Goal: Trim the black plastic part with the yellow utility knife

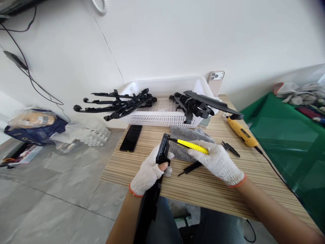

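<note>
Left-hand fingers (165,166) clench the black plastic part (163,152) just in front of the white basket (162,101); right hand (215,161) grips the yellow-handled tool (194,146), tip on it. Slip risk: blade jumps toward the exposed fingertip

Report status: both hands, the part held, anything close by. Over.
Left hand grips black plastic part upright at table edge. Right hand holds yellow-handled tool, tip on part. Grey cloth just behind.

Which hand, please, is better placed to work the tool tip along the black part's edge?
The right hand: it already grips the yellow-handled tool, whose tip meets the top of the black part. The left hand is busy holding that part upright.
</note>
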### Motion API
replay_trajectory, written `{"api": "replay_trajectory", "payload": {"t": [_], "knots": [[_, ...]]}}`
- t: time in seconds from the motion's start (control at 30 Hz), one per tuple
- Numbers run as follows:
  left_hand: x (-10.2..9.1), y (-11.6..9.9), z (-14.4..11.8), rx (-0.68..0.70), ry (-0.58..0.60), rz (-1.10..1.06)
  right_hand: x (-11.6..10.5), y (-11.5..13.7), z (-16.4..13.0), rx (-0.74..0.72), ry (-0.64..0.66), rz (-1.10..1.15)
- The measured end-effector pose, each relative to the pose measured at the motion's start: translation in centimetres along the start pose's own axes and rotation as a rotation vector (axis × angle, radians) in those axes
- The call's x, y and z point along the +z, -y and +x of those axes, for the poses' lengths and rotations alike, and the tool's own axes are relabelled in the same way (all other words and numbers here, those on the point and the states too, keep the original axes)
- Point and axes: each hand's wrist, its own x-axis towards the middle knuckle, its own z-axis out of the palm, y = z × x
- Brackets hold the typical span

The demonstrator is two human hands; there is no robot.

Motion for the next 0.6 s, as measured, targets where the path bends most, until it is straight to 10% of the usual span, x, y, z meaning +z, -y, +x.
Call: {"api": "replay_trajectory", "payload": {"t": [0.6], "knots": [[0.69,-0.5,-0.25,-0.077,-0.087,-0.112,0.08,0.12,-0.26,-0.005,-0.022,-0.149]]}}
